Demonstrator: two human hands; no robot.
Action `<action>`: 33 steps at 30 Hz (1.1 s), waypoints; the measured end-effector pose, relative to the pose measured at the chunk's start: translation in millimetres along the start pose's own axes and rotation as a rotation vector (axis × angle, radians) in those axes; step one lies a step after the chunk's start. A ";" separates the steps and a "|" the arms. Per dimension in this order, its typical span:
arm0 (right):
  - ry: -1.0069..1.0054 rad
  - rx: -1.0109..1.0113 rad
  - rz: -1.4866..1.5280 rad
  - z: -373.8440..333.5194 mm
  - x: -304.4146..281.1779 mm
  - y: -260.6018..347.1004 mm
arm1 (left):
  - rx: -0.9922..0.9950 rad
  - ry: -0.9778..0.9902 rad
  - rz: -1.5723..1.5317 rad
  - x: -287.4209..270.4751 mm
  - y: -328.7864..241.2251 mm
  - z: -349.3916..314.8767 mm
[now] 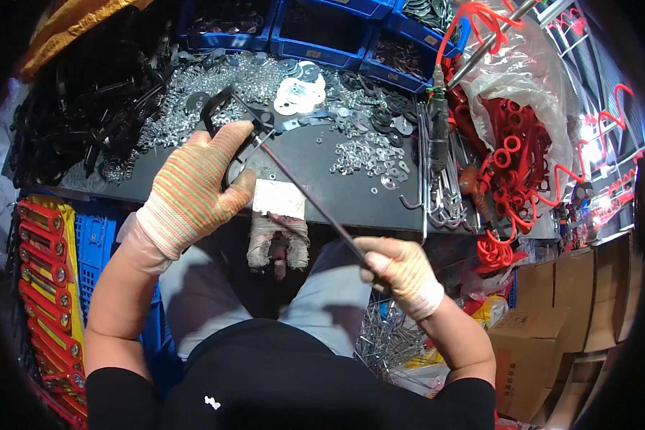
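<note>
My left hand (201, 183), in a striped knitted glove, grips a black metal bracket-like part (213, 109) above the bench; its exact kind I cannot make out. My right hand (401, 271), also gloved, is closed round the lower end of a long thin dark rod (312, 199). The rod slants up to the left, and its far end meets the part by my left fingers; whether it is joined there I cannot tell. Below my hands, at the bench edge, a white-topped block (279, 195) stands above two cloth-wrapped prongs (294, 244).
Heaped silvery small parts (229, 75), washers (373, 154) and white discs (299, 94) cover the bench (308, 154). Blue bins (315, 51) line the back, black parts (86, 107) the left. At right are bent rods (444, 201), red handles (512, 136), a hanging tool (438, 122) and cartons (530, 344).
</note>
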State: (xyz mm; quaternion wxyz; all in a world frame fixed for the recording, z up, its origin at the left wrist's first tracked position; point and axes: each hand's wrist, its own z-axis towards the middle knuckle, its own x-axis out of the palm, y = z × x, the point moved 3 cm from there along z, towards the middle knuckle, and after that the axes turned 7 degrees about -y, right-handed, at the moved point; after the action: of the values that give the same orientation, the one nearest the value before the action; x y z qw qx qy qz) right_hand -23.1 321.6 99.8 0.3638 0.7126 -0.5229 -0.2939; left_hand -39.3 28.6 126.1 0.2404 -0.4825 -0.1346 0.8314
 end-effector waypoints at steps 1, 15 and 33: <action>-0.045 -0.076 -0.068 2.2 1.7 -3.3 | -0.004 -0.003 -0.009 1.8 2.2 0.4; -0.493 -0.663 -0.789 116.9 -57.8 42.4 | -0.758 0.681 -1.992 18.8 -8.2 -54.5; -0.171 -0.415 0.469 -5.5 60.1 -2.7 | -0.722 0.666 -1.601 70.2 -70.6 -61.9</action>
State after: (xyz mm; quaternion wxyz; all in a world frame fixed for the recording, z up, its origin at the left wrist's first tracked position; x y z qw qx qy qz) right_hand -0.4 265.6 98.3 0.5138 0.4561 -0.6306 -0.3610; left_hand 4.1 125.1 75.6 0.6028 -0.5049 -0.6004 0.1457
